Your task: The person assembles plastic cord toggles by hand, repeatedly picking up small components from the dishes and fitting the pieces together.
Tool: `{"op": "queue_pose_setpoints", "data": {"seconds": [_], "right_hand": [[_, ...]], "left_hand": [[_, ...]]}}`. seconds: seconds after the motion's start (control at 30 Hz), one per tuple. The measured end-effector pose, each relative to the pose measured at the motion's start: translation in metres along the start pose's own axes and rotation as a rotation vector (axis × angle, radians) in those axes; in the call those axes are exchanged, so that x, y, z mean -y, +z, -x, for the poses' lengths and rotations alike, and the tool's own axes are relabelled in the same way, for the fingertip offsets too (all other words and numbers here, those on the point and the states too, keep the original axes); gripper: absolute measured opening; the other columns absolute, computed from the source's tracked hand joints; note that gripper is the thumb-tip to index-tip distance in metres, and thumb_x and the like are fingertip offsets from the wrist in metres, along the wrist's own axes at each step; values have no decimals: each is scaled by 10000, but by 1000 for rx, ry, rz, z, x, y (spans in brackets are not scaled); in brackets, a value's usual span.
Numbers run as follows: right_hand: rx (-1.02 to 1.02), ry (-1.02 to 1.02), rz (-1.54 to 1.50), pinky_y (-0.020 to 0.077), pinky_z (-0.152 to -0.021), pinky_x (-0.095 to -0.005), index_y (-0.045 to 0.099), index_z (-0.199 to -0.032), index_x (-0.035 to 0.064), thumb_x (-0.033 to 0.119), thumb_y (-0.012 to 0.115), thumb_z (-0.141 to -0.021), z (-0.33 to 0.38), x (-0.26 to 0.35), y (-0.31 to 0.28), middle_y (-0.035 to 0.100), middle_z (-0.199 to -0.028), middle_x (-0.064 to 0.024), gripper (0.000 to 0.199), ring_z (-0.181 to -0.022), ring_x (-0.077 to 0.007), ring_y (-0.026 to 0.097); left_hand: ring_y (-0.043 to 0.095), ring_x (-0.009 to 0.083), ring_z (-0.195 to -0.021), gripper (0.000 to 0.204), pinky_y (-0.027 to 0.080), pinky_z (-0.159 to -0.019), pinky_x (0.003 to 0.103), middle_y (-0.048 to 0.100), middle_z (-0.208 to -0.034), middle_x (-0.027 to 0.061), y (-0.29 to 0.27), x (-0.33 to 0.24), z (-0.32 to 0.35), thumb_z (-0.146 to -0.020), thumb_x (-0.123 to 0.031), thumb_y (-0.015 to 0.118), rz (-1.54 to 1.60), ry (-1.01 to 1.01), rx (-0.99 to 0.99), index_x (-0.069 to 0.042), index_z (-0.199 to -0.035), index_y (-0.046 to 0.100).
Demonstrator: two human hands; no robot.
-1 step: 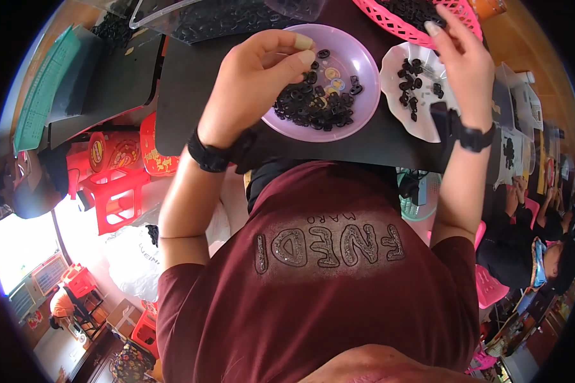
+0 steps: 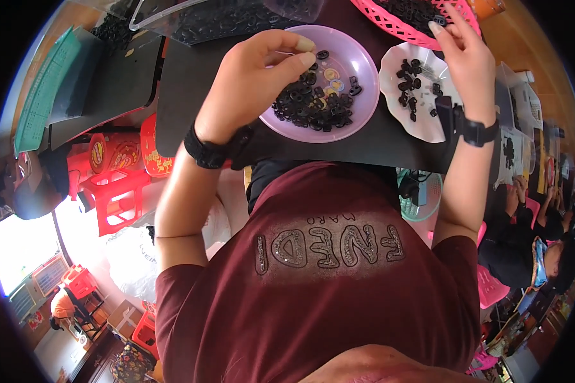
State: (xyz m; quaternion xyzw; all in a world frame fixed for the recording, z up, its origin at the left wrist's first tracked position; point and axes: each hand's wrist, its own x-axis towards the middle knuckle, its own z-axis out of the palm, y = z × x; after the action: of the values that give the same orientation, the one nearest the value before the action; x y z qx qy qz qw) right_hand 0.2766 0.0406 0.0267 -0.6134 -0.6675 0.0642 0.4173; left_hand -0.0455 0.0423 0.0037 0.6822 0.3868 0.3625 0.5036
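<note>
My left hand (image 2: 249, 83) is held over the left side of a purple plate (image 2: 369, 96), thumb and forefinger pinched; whatever is between them is too small to make out. A pile of small black plastic parts (image 2: 310, 108) lies on that plate. At the far right, my right hand (image 2: 469, 67) reaches over the rim of a pink woven basket (image 2: 406, 37) filled with similar black parts. Its thumb and fingers close around one small black plastic part (image 2: 439, 20). Just left of that wrist, a white scalloped dish (image 2: 428, 124) bears several black parts and tiny clear bits.
A clear bin (image 2: 227, 22) of black parts stands behind the purple plate on the dark table (image 2: 191, 108). To the left are a green basket (image 2: 45, 96) and red stools (image 2: 118, 191). Other people sit along the right side. A white bag (image 2: 128, 262) lies on the floor.
My right hand has shifted slightly right and up at the basket, and a black part now shows between its fingertips. My left forearm has moved slightly left; its pinch stays.
</note>
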Motion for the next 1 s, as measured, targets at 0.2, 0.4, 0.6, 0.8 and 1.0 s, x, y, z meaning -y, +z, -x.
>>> {"op": "queue_pose_setpoints", "data": {"seconds": [0.2, 0.4, 0.6, 0.8, 1.0], "right_hand": [[19, 149, -29, 378, -574, -180, 604, -1317, 114, 230, 675, -925, 11, 11, -10, 609, -813, 40, 416, -642, -19, 449], [68, 145, -97, 468, -640, -212, 712, -1133, 109, 199, 705, -882, 42, 2, -4, 666, -787, -12, 266, -700, -60, 587], [49, 266, -51, 478, -650, -229, 704, -1129, 72, 148, 697, -877, 67, -16, -32, 687, -826, -39, 263, -699, -84, 592], [149, 211, 27, 472, -616, -260, 704, -1078, 55, 115, 691, -853, 83, -41, -39, 661, -834, -86, 233, -658, -134, 588], [145, 202, 12, 472, -621, -263, 705, -1039, 41, 86, 677, -854, 100, -39, -49, 654, -831, -88, 192, -675, -143, 600]], "left_hand": [[676, 206, -907, 280, 522, -818, 322, 699, -989, 120, -5, 3, -37, -879, -202, 671, -548, 122, 210, 5, -1068, 663], [661, 309, -831, 242, 522, -768, 383, 679, -891, 152, 30, 27, -62, -820, -191, 657, -762, 345, 353, -36, -1005, 674], [667, 308, -755, 147, 515, -691, 425, 668, -811, 155, 63, 17, -74, -837, -160, 623, -848, 131, 538, -23, -879, 653], [644, 346, -758, 164, 506, -696, 437, 642, -795, 177, 63, 25, -66, -810, -172, 659, -862, 263, 399, -16, -863, 648], [635, 338, -756, 213, 504, -708, 417, 650, -860, 168, 57, 8, -61, -797, -189, 687, -863, 212, 419, -14, -914, 653]]}}
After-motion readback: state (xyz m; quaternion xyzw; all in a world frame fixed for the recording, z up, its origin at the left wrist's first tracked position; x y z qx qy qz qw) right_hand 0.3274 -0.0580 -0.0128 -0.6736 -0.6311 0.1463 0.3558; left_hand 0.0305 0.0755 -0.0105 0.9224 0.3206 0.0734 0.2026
